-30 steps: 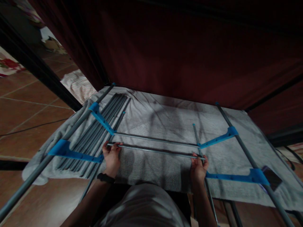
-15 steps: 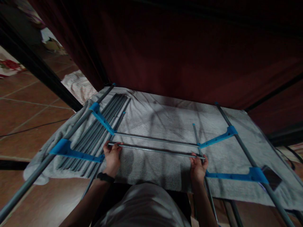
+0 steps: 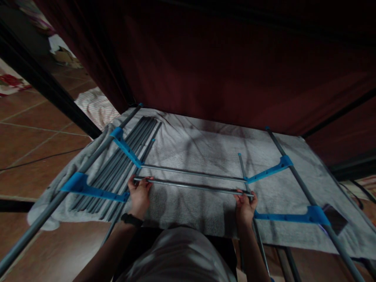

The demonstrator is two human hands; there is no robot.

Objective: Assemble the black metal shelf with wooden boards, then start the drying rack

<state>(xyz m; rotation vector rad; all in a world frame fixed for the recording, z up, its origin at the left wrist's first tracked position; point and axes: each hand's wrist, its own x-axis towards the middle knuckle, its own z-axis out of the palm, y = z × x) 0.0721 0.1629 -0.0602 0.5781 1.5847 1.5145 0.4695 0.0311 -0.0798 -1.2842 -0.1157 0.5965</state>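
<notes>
Between my two hands runs a thin grey metal rod [image 3: 190, 185], held level near its ends. My left hand [image 3: 139, 196] pinches its left end, close to the lower left blue plastic bracket [image 3: 94, 190]. Fingers of my right hand [image 3: 245, 204] close on its right end, above the lower right blue bracket [image 3: 288, 217]. Just beyond lies a second rod [image 3: 194, 173], spanning from the upper left blue bracket [image 3: 127, 148] to the upper right blue bracket [image 3: 267, 170]. Thicker grey tubes pass through the brackets: a left tube [image 3: 98, 152] and a right tube [image 3: 302, 186].
Several loose grey tubes [image 3: 123, 168] lie side by side on the grey blanket [image 3: 194, 145] at left. A dark flat object [image 3: 335, 219], perhaps a phone, rests at right. A dark red curtain [image 3: 220, 70] hangs behind. Brown floor tiles [image 3: 38, 145] show at left.
Both hands keep their hold on the rod in nearly the same place. The view has shifted very slightly; the right-side frame appears a little further left.
</notes>
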